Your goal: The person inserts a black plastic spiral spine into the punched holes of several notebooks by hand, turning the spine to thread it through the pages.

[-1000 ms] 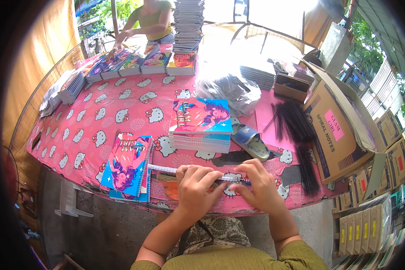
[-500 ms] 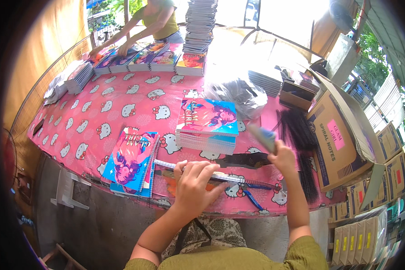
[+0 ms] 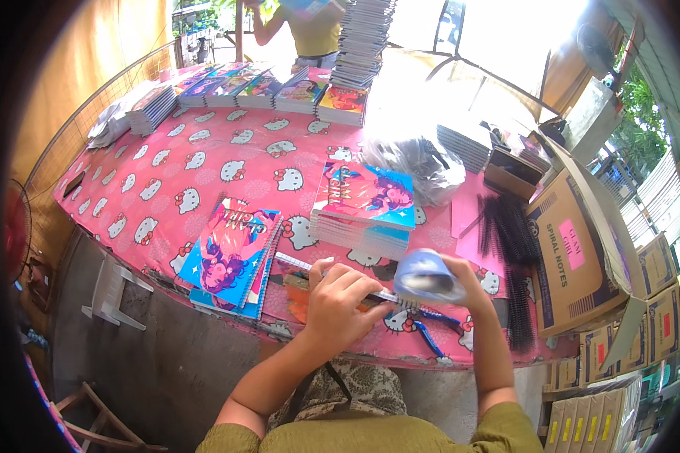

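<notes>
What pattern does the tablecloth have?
The tablecloth is pink with white cat faces wearing red bows, seen best in the head view.

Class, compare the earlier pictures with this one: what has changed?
The right hand has lifted the slipper off the table and brought it nearer, by the right end of the notebook. The co-worker has straightened, raising something blue. The left hand stays on the notebook; the notebook pile hasn't moved.

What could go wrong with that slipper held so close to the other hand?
The slipper in the right hand might bump the left hand, whose fingers press the notebook nearby.
The blue-handled pliers lie near the front edge and could get knocked off.
The tall stack at the back might topple if shaken.
</notes>
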Demonstrator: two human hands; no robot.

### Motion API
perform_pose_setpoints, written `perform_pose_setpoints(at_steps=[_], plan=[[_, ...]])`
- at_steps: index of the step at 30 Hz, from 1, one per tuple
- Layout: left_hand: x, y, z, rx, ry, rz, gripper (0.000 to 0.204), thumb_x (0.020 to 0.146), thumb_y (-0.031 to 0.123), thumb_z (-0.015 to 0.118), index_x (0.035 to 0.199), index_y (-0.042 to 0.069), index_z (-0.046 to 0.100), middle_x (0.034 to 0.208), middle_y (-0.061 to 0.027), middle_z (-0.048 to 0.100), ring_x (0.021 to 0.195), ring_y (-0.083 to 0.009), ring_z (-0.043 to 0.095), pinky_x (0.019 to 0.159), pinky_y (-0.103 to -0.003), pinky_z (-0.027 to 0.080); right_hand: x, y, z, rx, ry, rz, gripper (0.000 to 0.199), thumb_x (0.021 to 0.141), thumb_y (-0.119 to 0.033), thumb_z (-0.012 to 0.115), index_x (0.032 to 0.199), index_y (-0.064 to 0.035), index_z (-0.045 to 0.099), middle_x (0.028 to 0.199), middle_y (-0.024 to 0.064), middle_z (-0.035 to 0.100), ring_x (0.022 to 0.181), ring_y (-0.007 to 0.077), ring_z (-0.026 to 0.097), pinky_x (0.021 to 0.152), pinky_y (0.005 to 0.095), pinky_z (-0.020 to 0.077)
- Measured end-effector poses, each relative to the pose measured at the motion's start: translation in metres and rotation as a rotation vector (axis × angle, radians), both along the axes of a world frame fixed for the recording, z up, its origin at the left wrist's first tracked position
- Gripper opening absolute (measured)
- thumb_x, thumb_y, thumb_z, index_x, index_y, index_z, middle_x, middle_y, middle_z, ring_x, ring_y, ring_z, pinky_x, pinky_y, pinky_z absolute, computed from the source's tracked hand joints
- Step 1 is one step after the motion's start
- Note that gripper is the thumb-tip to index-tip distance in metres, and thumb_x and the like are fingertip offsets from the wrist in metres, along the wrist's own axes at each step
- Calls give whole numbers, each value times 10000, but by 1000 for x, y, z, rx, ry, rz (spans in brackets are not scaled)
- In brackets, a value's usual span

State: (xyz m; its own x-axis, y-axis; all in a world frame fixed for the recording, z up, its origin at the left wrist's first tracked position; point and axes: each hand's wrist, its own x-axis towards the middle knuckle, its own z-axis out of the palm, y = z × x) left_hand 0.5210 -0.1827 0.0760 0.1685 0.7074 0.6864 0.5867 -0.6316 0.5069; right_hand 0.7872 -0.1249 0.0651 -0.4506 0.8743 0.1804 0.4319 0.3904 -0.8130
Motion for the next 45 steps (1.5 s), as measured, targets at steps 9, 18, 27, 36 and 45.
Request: perform_pose_setpoints(at_steps=[9, 18, 27, 36, 45], plan=[[-9, -7, 15, -103, 83, 178, 525, 678, 380, 815, 1112, 134, 653, 1021, -15, 647, 1205, -206, 505, 1101, -577, 63, -22, 8, -5, 35, 19, -171, 256, 749, -142, 769, 916, 0, 639, 810, 75, 670, 809, 220, 652, 789, 357, 516], [-36, 1, 2, -104, -10, 138, 314, 627, 247, 860, 872, 121, 711, 951, -9, 680, 1112, -234, 566, 1057, -484, 242, -47, 22, 3, 33, 102, 22, 267, 841, -161, 720, 1021, 16, 634, 854, 69, 668, 762, 126, 635, 688, 280, 554], [-54, 3, 0, -66, -143, 244, 437, 587, 201, 888, 936, 52, 672, 1227, -144, 568, 1130, -312, 541, 928, -401, 466, -67, 24, -13, -184, 472, 83, 336, 708, -7, 757, 1030, -7, 660, 885, 64, 691, 767, 106, 639, 673, 261, 524], [-69, 4, -14, -224, -488, 77, 464, 681, 143, 850, 1067, 30, 620, 1134, -133, 609, 1038, -258, 607, 879, -370, 498, -106, 31, 6, -166, 110, 36, 437, 633, 34, 743, 1058, 9, 643, 900, 43, 673, 833, 142, 632, 738, 296, 522], [-78, 12, -37, -371, -903, -98, 465, 784, -58, 735, 1200, -1, 535, 1102, -78, 616, 1018, -128, 602, 880, -287, 525, -118, 49, -2, -146, 251, 111, 404, 637, 29, 715, 1033, 23, 638, 938, 94, 680, 849, 167, 656, 705, 316, 539]])
